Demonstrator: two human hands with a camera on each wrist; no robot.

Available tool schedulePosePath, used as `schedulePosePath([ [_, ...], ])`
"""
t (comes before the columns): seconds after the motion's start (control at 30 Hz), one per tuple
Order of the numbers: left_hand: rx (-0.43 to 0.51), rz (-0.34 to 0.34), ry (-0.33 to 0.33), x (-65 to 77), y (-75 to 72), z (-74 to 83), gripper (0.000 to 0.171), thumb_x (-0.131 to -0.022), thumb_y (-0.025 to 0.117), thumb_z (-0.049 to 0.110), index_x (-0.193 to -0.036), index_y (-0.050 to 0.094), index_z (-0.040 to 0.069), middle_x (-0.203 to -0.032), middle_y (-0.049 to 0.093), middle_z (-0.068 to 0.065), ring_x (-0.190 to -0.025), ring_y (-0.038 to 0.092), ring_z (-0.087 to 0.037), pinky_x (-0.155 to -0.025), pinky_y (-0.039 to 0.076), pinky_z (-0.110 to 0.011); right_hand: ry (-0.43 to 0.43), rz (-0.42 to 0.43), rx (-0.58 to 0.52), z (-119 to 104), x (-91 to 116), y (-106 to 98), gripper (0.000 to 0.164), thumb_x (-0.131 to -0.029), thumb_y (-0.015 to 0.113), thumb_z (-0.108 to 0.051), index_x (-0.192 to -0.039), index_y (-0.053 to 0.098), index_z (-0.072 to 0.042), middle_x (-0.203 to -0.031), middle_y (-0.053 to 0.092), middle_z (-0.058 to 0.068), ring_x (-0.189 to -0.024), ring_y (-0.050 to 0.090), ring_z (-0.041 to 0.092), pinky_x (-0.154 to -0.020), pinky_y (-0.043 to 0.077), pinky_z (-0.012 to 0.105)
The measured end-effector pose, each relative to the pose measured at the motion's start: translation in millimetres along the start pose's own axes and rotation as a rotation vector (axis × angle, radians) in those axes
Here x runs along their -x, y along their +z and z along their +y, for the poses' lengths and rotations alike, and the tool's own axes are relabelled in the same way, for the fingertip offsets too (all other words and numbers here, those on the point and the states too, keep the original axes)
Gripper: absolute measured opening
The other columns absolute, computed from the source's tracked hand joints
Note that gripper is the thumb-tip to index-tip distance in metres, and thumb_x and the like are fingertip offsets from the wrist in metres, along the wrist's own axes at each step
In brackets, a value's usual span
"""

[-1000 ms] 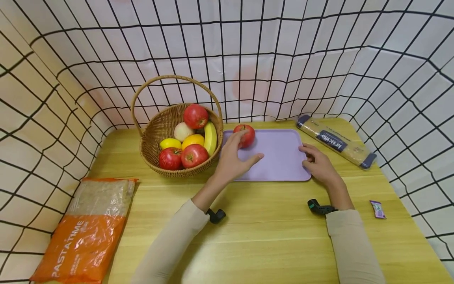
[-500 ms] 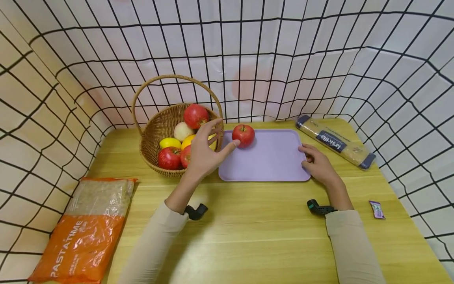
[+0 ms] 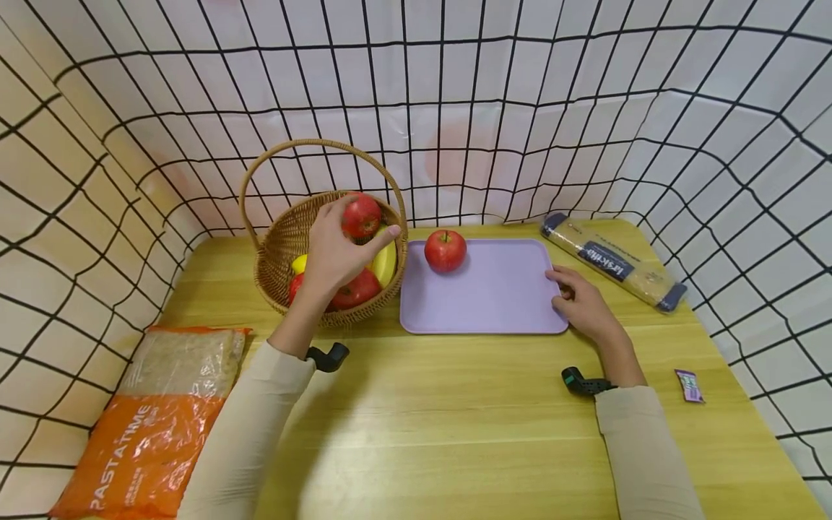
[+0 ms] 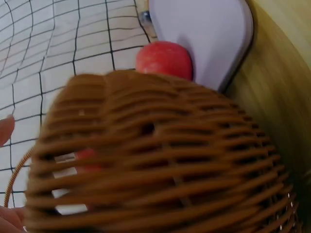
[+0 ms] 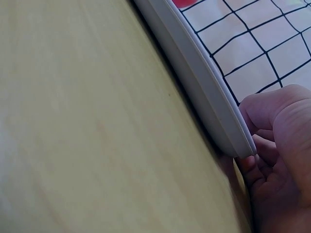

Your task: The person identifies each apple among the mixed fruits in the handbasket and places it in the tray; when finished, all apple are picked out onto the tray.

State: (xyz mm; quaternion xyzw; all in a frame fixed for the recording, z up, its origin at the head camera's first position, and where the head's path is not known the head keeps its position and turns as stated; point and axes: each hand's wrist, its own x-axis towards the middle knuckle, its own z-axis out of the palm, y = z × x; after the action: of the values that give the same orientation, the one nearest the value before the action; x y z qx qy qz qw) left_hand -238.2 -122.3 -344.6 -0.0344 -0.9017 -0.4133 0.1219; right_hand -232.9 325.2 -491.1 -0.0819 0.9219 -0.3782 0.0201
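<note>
Now, left hand (image 3: pixel 334 249): spread wide, upper apple (image 3: pixel 362 217) in basket (image 3: pixel 274 251) between fingers and thumb.
Right hand (image 3: pixel 581 300): pinching rim of tray (image 3: pixel 484 296).

Bench (image 3: pixel 455 419), pale yellow, with wood grain; clock positions are taken from its centre, the far edge being 12 o'clock. At 10, a wicker basket (image 3: pixel 283 237) stands upright on its base. At 12, just beside it, a lilac tray (image 3: pixel 500 289) lies flat, long sides running 9 to 3. At 2, a blue-ended packet (image 3: pixel 611 260) slants 10 to 4. At 3, a small purple wrapper (image 3: pixel 690 386). Between 8 and 9, an orange PASTATIME bag (image 3: pixel 156 426).
</note>
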Motion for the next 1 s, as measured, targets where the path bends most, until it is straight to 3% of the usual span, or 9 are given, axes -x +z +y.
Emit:
schedulePosePath([
  [0.33, -0.047, -0.034, -0.102, -16.9, -0.4, -9.5, 0.103, -0.077, 0.068, 0.08, -0.157, 0.04, 0.022, -0.159, 0.037, -0.014, -0.14, 0.042, -0.035, -0.106, 0.047, -0.063, 0.001, 0.015, -0.005, 3, -2, 2, 0.055, -0.097, 0.054, -0.003, -0.151, 0.048, 0.0, -0.164, 0.034, 0.021, -0.108, 0.046, 0.028, -0.081, 0.034, 0.02],
  [0.53, -0.088, -0.036, -0.129, -25.0, 0.3, -17.8, 0.109, -0.072, 0.071, 0.082, -0.158, 0.038, 0.023, -0.156, 0.037, -0.019, -0.137, 0.045, -0.036, -0.104, 0.048, -0.065, 0.009, 0.01, -0.016, 1, -1, 2, 0.055, -0.097, 0.055, -0.003, -0.152, 0.048, 0.0, -0.164, 0.033, 0.021, -0.108, 0.046, 0.028, -0.082, 0.035, 0.021],
  [1.0, -0.096, -0.058, -0.16, -38.3, 4.1, -29.9, 0.112, -0.074, 0.069, 0.082, -0.16, 0.033, 0.021, -0.159, 0.032, -0.021, -0.136, 0.047, -0.039, -0.106, 0.046, -0.065, 0.006, 0.022, -0.018, 0, 0, 2, 0.055, -0.097, 0.055, -0.002, -0.151, 0.048, 0.0, -0.163, 0.035, 0.02, -0.106, 0.047, 0.027, -0.081, 0.036, 0.019],
])
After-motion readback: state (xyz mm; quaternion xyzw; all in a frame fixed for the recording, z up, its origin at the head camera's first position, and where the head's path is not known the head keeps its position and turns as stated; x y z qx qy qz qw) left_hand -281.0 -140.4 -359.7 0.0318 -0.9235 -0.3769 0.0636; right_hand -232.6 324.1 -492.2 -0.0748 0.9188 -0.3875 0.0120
